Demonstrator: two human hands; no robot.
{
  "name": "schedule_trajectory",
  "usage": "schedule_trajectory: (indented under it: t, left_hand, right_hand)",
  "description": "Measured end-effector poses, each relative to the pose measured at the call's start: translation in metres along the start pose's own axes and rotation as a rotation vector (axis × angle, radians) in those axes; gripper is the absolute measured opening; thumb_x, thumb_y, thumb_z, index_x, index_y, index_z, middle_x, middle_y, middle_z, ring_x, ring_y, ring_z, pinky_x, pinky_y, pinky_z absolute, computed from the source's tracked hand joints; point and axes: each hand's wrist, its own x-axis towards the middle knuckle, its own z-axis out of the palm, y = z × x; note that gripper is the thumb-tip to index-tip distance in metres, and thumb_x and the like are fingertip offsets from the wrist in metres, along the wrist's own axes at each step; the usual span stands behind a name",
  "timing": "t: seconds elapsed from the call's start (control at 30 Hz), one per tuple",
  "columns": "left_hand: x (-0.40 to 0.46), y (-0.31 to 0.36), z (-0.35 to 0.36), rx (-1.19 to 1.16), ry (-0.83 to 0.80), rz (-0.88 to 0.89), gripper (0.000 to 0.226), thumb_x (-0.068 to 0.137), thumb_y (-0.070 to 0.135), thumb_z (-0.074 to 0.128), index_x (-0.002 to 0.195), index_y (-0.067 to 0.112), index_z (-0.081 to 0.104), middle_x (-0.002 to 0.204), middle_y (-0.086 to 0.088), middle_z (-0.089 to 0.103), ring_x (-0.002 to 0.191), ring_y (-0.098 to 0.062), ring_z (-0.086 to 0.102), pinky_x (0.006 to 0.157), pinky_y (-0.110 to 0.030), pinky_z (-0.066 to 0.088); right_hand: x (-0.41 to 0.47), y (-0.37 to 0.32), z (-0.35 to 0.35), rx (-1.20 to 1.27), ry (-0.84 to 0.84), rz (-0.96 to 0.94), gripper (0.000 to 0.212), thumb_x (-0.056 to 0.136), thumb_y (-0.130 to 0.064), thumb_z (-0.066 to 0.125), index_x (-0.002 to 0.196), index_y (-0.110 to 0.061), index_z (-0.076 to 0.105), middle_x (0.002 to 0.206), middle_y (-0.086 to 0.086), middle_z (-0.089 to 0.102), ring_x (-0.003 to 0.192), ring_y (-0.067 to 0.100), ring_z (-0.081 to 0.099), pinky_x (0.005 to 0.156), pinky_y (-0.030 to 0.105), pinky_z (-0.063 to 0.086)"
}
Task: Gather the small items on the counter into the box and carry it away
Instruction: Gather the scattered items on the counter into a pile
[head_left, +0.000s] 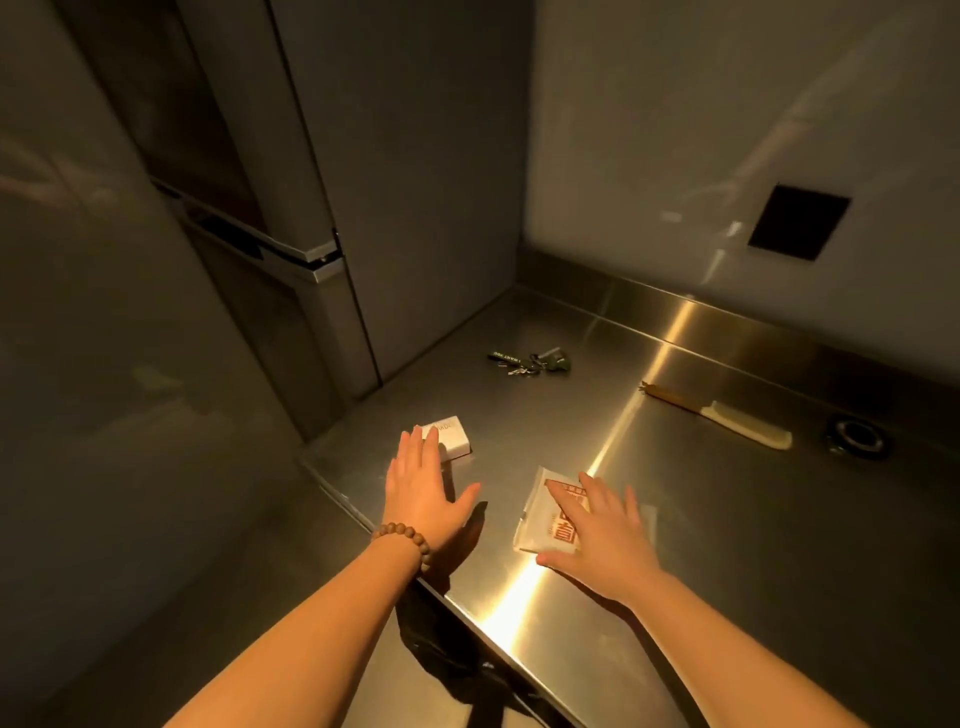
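**Steel counter, both hands down, gathering not yet begun**

Stainless counter (675, 519) beside a tall refrigerator (291, 218). Left hand (421, 483), fingers straight, touches the small white box (451, 436) near the counter's front edge — best slid inward before lifting. Right hand (602, 535) lies flat, released, on a printed packet (545, 512). Keys (530, 361) and comb (727, 415) lie well apart behind — open steel between.

Flat packet (540, 519) on worktop (727, 545) is showing red-brown printed characters, one large glyph near its lower edge; the rest is too blurred or covered by the right hand (602, 540) to read. Small white box (451, 435) is carrying faint grey lettering, illegible. Black key strap (505, 357) is bearing tiny white text, unreadable.
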Motion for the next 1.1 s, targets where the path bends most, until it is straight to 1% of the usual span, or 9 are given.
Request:
schedule_trajectory:
  t: [0.1,0.2,0.27,0.33,0.37,0.53,0.73,0.9,1.1]
  left_hand:
    - [0.029,-0.014,0.000,0.037,-0.056,0.019,0.097,0.074,0.067,0.054,0.146,0.019,0.010,0.156,-0.004,0.010,0.143,-0.026,0.006,0.113,-0.045,0.012]
    - [0.046,-0.018,0.006,0.038,-0.102,0.056,0.097,0.076,0.060,0.060,0.146,0.015,0.011,0.155,-0.005,0.015,0.142,-0.026,0.013,0.114,-0.045,0.017]
    - [0.052,-0.016,0.009,0.012,-0.102,0.093,0.084,0.078,0.051,0.063,0.141,0.013,0.023,0.148,-0.006,0.031,0.137,-0.027,0.027,0.113,-0.041,0.025]
    - [0.056,-0.012,0.010,0.008,-0.038,0.133,0.058,0.080,0.040,0.065,0.125,0.013,0.041,0.130,-0.008,0.048,0.122,-0.027,0.043,0.104,-0.037,0.036]
    - [0.056,-0.010,0.009,0.016,-0.016,0.135,0.049,0.081,0.037,0.065,0.119,0.014,0.045,0.123,-0.008,0.052,0.116,-0.026,0.047,0.099,-0.036,0.040]
    - [0.041,0.021,0.015,-0.068,-0.116,0.183,0.054,0.079,0.044,0.065,0.121,0.014,0.050,0.119,-0.006,0.048,0.111,-0.022,0.043,0.095,-0.034,0.041]
    - [-0.004,0.107,0.036,-0.250,-0.264,0.388,0.055,0.074,0.056,0.063,0.113,0.018,0.053,0.107,-0.001,0.048,0.103,-0.018,0.043,0.082,-0.027,0.040]
    - [-0.060,0.197,0.055,-0.272,-0.346,0.598,0.056,0.075,0.054,0.064,0.116,0.018,0.050,0.111,0.001,0.048,0.105,-0.015,0.043,0.088,-0.025,0.039]
    - [-0.167,0.302,0.084,-0.272,-0.450,0.733,0.055,0.076,0.045,0.068,0.119,0.018,0.049,0.119,0.000,0.046,0.110,-0.015,0.043,0.096,-0.030,0.041]
  right_hand:
    - [0.004,-0.004,0.003,-0.019,0.072,0.067,0.083,0.073,-0.081,0.033,0.145,-0.043,0.016,0.153,-0.001,0.023,0.141,0.023,0.016,0.115,0.052,-0.003]
    - [0.003,-0.006,0.004,-0.015,0.124,0.129,0.077,0.078,-0.078,0.029,0.145,-0.042,0.017,0.151,0.000,0.027,0.139,0.023,0.022,0.115,0.048,0.009]
    - [-0.002,-0.004,0.005,-0.025,0.143,0.141,0.072,0.082,-0.073,0.027,0.146,-0.041,0.015,0.152,0.000,0.025,0.138,0.022,0.022,0.114,0.045,0.016]
    - [-0.011,0.001,0.005,-0.032,0.140,0.146,0.068,0.085,-0.069,0.027,0.146,-0.042,0.014,0.152,-0.001,0.024,0.137,0.022,0.022,0.112,0.043,0.017]
    - [-0.016,0.004,0.005,-0.038,0.144,0.155,0.067,0.085,-0.068,0.028,0.146,-0.042,0.015,0.151,-0.001,0.025,0.137,0.021,0.023,0.111,0.042,0.019]
    - [-0.040,0.017,0.000,-0.015,0.195,0.281,0.061,0.087,-0.062,0.037,0.142,-0.038,0.030,0.144,0.000,0.035,0.129,0.020,0.030,0.104,0.039,0.027]
    - [-0.096,0.045,-0.009,0.101,0.311,0.538,0.060,0.085,-0.064,0.044,0.139,-0.042,0.032,0.142,-0.002,0.035,0.124,0.019,0.034,0.102,0.041,0.033]
    - [-0.183,0.090,-0.020,0.142,0.391,0.791,0.063,0.083,-0.067,0.041,0.139,-0.045,0.026,0.145,-0.001,0.031,0.127,0.024,0.034,0.105,0.049,0.036]
    - [-0.320,0.149,-0.031,0.148,0.558,0.957,0.061,0.081,-0.067,0.041,0.136,-0.044,0.032,0.138,-0.002,0.039,0.123,0.020,0.038,0.101,0.046,0.036]
